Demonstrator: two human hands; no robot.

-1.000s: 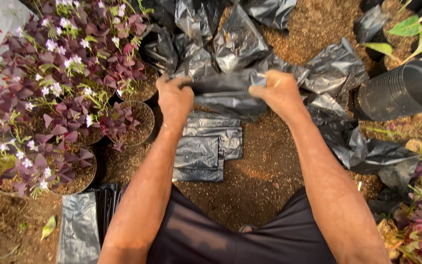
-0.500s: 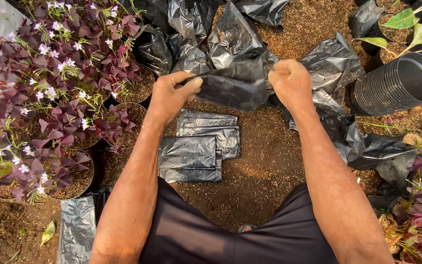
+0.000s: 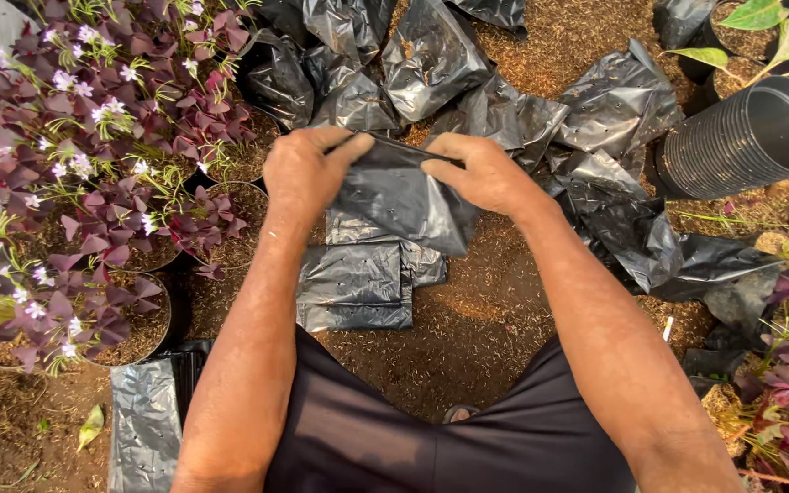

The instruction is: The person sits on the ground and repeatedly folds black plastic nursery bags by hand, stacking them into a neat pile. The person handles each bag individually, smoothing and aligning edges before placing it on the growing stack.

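Black plastic bag (image 3: 404, 196): one, pinched at top edge by left hand (image 3: 299, 173) and right hand (image 3: 481, 173); two flat bags (image 3: 358, 288) stacked beneath on soil.

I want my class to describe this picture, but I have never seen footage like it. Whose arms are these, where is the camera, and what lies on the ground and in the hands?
There is no machine here. A person wears one camera on the head, and it looks down, so the two bare arms reaching up from the bottom are that person's own. The left hand and the right hand each grip the top edge of one black plastic bag, held between them above the ground. Below it lies a flat stack of bags on the brown soil. More crumpled bags are scattered further off. To the left stand potted plants with purple leaves and small pale flowers. At the upper right a stack of black pots lies on its side.
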